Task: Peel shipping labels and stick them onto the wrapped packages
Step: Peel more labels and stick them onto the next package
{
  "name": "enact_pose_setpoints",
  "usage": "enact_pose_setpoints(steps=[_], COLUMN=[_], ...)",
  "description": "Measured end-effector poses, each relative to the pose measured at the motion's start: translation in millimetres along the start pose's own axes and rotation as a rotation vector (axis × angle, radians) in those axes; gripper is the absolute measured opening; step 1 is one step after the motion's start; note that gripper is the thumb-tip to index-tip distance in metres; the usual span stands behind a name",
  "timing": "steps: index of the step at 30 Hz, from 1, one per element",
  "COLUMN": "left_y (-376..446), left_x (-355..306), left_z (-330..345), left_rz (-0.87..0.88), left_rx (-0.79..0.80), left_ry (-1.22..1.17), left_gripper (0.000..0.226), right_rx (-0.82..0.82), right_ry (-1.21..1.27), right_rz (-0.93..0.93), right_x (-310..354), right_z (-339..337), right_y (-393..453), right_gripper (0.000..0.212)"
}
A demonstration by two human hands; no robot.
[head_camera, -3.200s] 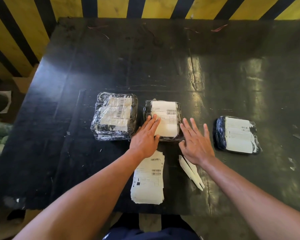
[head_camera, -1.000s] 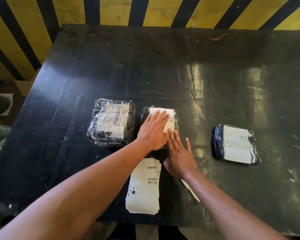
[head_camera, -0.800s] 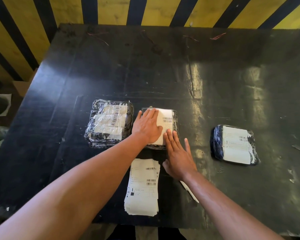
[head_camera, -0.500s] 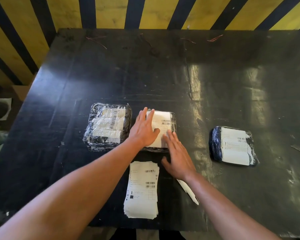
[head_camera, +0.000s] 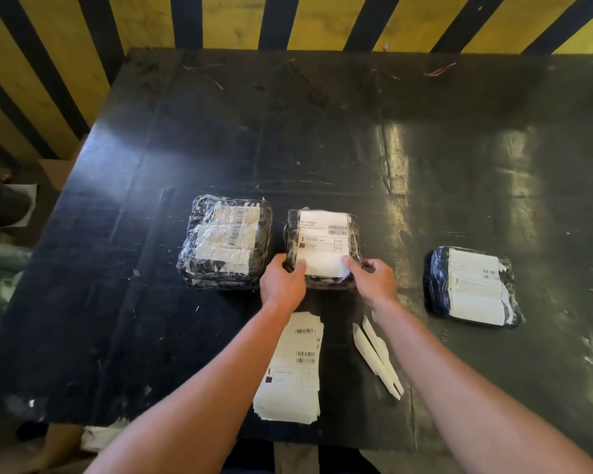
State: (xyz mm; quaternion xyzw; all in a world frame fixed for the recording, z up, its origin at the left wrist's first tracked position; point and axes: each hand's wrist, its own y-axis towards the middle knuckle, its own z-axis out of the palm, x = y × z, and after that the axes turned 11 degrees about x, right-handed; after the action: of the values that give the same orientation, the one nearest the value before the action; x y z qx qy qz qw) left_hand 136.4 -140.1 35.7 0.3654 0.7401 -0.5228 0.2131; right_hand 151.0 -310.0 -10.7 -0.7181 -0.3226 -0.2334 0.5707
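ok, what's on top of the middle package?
A white shipping label covers the middle package. Left hand and right hand grip its near corners, thumbs on the label. Its underside is hidden.

Setting: packing/shipping work area, warehouse-type.
Scuffed black bench (head_camera: 322, 148); yellow-and-black hazard-striped wall (head_camera: 237, 22) across frame top; stack of barcode labels (head_camera: 293, 371) lower centre; plastic-wrapped labelled packages (head_camera: 225, 241).

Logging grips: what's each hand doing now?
Left hand: grips the middle package at its near left corner.
Right hand: grips its near right corner.
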Motion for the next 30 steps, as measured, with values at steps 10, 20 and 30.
enact_pose_setpoints(steps=[10, 20, 30], left_y=[-8, -27, -33], left_x=[-20, -4, -27], left_z=[9, 30, 135], left_rz=[0.042, 0.185, 0.134], left_rx=[-0.132, 0.003, 0.356], left_ry=[-0.288, -0.311, -0.067], left_gripper=[0.043, 0.027, 0.019], right_rx=[0.007, 0.016, -0.23], right_ry=[0.214, 0.309, 0.448], right_rz=[-0.064, -0.178, -0.06], right_x=[27, -2, -64], right_z=[-1, -43, -155], right_y=[11, -13, -23], right_gripper=[0.045, 0.034, 0.017])
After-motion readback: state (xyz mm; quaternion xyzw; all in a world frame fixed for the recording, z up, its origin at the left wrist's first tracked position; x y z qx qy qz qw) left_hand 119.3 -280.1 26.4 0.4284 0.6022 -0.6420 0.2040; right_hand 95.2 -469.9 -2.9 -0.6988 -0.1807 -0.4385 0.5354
